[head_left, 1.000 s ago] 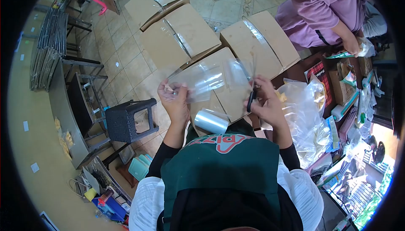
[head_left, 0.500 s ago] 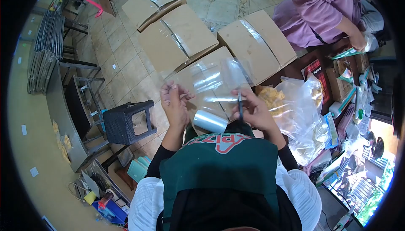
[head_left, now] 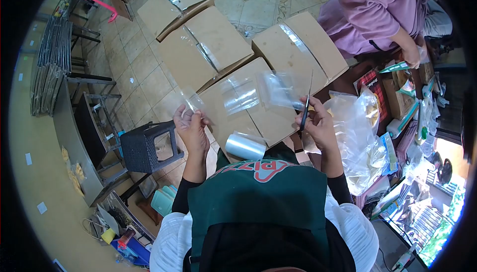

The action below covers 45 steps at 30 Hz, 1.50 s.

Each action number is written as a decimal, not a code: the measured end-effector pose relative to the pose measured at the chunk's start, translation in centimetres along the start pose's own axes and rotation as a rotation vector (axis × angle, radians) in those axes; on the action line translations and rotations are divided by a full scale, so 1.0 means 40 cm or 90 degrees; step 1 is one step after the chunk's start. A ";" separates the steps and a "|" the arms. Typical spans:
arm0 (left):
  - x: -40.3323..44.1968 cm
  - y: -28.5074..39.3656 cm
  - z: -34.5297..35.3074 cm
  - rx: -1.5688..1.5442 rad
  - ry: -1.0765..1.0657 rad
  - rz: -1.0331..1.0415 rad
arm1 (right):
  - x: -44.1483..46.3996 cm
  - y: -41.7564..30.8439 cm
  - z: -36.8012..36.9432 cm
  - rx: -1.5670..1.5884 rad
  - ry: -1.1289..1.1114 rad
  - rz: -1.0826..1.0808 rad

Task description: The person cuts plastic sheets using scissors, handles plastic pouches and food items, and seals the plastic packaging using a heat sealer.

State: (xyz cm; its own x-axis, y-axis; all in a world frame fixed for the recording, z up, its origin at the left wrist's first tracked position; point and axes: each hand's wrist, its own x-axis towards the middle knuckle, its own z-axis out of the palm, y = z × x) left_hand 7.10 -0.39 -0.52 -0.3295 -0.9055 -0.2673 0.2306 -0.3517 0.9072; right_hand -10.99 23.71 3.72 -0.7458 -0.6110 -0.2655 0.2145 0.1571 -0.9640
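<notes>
My left hand (head_left: 192, 130) pinches a small piece of clear plastic film (head_left: 193, 102) over the left edge of a cardboard box. In my right hand (head_left: 317, 123) is a pair of scissors (head_left: 304, 118), with the blades pointing away from me. Between my hands, a clear plastic sheet (head_left: 240, 98) and a second plastic piece (head_left: 279, 89) lie on the taped cardboard box (head_left: 271, 118). Close to my lap, a roll of clear plastic film (head_left: 245, 146) rests on the near edge of that box, untouched by either hand.
More taped boxes (head_left: 206, 43) stand ahead. A large clear bag with yellowish contents (head_left: 355, 133) lies right, beside a cluttered table. At the far right, a co-worker in a purple top (head_left: 372, 11) handles a green-and-white packet (head_left: 396, 67). A dark woven stool (head_left: 149, 148) stands left.
My hands have moved apart, the left going left with its plastic piece and the right going right with the scissors. The sheet between them now lies on the box.
</notes>
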 end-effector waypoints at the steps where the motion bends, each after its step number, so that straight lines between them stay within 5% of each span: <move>1: 0.000 -0.005 0.001 0.004 -0.003 -0.002 | 0.003 0.011 0.002 -0.002 -0.010 -0.013; 4: -0.002 -0.019 0.000 0.036 -0.020 0.006 | 0.011 0.029 0.016 -0.012 -0.007 -0.022; 7: -0.011 -0.018 0.012 0.042 -0.037 -0.006 | 0.017 0.009 0.020 -0.445 0.017 -0.174; 14: -0.034 -0.002 0.043 0.050 -0.071 -0.034 | 0.006 -0.031 0.051 -0.452 0.105 -0.181; 17: -0.043 -0.004 0.054 0.030 -0.097 -0.044 | 0.010 0.005 0.047 -0.420 0.138 -0.246; 20: -0.056 0.018 0.063 0.040 -0.147 -0.084 | -0.014 0.016 0.060 -0.156 0.087 -0.082; 23: -0.073 0.052 0.084 0.057 -0.203 -0.148 | -0.034 -0.010 0.090 0.001 -0.124 -0.143; 28: -0.102 0.051 0.111 0.060 -0.277 -0.174 | -0.038 -0.095 0.137 -0.115 -0.391 -0.126; 32: -0.110 0.058 0.112 0.051 -0.323 -0.218 | -0.037 -0.085 0.142 0.118 -0.388 0.085; 39: -0.088 0.062 0.077 -0.099 -0.411 -0.384 | -0.031 -0.035 0.118 0.244 -0.370 0.092; 45: -0.083 0.056 0.076 -0.096 -0.449 -0.382 | -0.044 -0.036 0.126 0.303 -0.333 0.053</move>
State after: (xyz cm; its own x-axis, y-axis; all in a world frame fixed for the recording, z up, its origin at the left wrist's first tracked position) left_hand 5.93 2.55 3.38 -0.8998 -0.2262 -0.3732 -0.0581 -0.7854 0.6162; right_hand -6.81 20.67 5.65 -0.3399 -0.9226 -0.1823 0.5987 -0.0628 -0.7985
